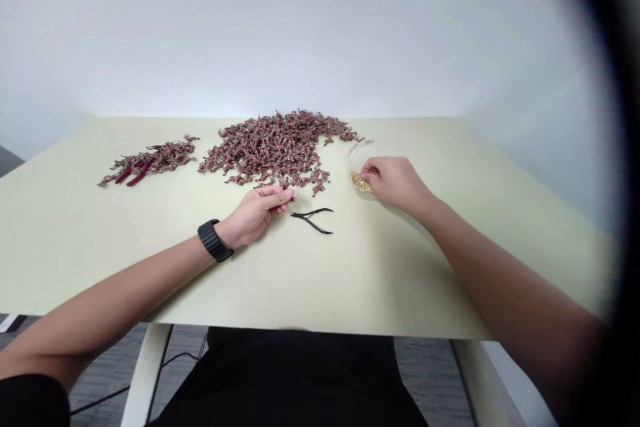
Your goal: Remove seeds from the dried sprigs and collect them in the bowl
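My left hand [260, 212], with a black watch band on its wrist, is closed in a pinch at the front of a big pile of small brown figure-like pieces [273, 147]. A tiny dark brown bit shows at its fingertips, mostly hidden by the thumb. On the right, my right hand [395, 180] reaches into a clear round bowl [356, 152], fingers pinched together at the small gold-coloured pieces [360, 181] inside. What those fingertips hold is hidden. Black cutting nippers [313, 218] lie on the table between my hands, handles spread to the right.
A smaller heap of brown pieces [173, 157] lies at the left, with red-handled pliers [134, 173] resting at its front. Everything stands on a pale yellow table [320, 280] against a white wall. Cables [185, 355] run below the table's front edge.
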Action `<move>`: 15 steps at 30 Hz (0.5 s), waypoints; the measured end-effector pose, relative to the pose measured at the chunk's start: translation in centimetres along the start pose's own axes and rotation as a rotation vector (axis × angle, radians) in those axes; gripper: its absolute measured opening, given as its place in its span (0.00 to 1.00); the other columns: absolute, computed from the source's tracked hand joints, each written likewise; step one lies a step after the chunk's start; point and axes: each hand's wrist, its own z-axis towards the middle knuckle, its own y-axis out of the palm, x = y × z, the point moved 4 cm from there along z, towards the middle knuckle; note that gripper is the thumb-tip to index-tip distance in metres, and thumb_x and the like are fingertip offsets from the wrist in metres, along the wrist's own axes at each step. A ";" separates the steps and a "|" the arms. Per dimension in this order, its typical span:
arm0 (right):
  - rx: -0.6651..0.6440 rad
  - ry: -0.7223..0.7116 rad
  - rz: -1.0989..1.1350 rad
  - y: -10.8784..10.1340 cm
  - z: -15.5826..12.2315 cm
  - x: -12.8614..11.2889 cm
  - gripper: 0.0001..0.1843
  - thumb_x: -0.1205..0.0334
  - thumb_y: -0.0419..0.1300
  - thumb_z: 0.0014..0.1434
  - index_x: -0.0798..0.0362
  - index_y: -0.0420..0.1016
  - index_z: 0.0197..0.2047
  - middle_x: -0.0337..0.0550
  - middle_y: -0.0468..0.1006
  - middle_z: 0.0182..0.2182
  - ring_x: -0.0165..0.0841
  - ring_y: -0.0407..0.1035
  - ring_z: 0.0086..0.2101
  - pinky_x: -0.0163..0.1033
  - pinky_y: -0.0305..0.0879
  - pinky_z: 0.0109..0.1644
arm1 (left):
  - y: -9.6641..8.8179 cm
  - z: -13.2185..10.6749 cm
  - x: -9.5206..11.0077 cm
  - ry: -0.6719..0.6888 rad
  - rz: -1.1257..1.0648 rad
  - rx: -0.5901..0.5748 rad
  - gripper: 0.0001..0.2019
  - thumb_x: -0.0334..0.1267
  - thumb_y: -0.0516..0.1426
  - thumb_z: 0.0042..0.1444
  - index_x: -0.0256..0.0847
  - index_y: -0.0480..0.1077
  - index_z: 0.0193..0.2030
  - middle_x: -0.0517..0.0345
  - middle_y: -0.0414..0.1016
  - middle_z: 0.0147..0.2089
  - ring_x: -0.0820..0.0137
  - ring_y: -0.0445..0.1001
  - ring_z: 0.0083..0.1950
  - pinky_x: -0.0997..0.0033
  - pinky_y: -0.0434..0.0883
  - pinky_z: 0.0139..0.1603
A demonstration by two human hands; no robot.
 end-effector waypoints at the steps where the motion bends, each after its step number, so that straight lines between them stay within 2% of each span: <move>1: 0.014 0.001 0.021 0.0 0.0 0.1 0.10 0.64 0.58 0.62 0.52 0.82 0.36 0.46 0.83 0.32 0.37 0.71 0.32 0.41 0.61 0.38 | 0.0 0.0 0.0 -0.002 -0.004 -0.003 0.13 0.40 0.73 0.51 0.35 0.78 0.34 0.57 0.78 0.36 0.80 0.68 0.32 0.79 0.67 0.36; 3: 0.018 0.007 0.072 0.1 0.1 0.2 0.09 0.64 0.59 0.60 0.52 0.82 0.37 0.45 0.83 0.32 0.36 0.72 0.31 0.41 0.63 0.38 | 0.1 0.0 0.1 -0.010 -0.017 -0.012 0.12 0.39 0.73 0.51 0.35 0.78 0.34 0.59 0.76 0.36 0.81 0.65 0.30 0.81 0.66 0.33; 8: 0.017 0.073 0.249 0.2 0.3 0.5 0.08 0.64 0.63 0.56 0.52 0.82 0.39 0.43 0.83 0.34 0.34 0.73 0.32 0.41 0.68 0.41 | -0.1 0.2 0.0 -0.027 -0.043 -0.043 0.15 0.40 0.72 0.53 0.38 0.81 0.46 0.58 0.76 0.41 0.82 0.62 0.30 0.79 0.66 0.34; 12: 0.050 0.113 0.330 -0.3 0.5 0.6 0.08 0.64 0.64 0.55 0.52 0.81 0.39 0.43 0.82 0.34 0.33 0.73 0.33 0.41 0.69 0.42 | -0.2 0.4 -0.1 0.030 0.038 -0.078 0.11 0.41 0.70 0.56 0.36 0.80 0.38 0.57 0.77 0.42 0.81 0.61 0.30 0.77 0.64 0.35; 15: 0.052 0.133 0.350 -0.5 0.6 0.6 0.09 0.65 0.64 0.54 0.53 0.81 0.40 0.43 0.82 0.34 0.33 0.73 0.34 0.41 0.69 0.42 | 0.0 0.3 -0.2 0.082 0.096 -0.116 0.12 0.41 0.70 0.57 0.34 0.77 0.32 0.56 0.76 0.40 0.80 0.63 0.31 0.77 0.64 0.36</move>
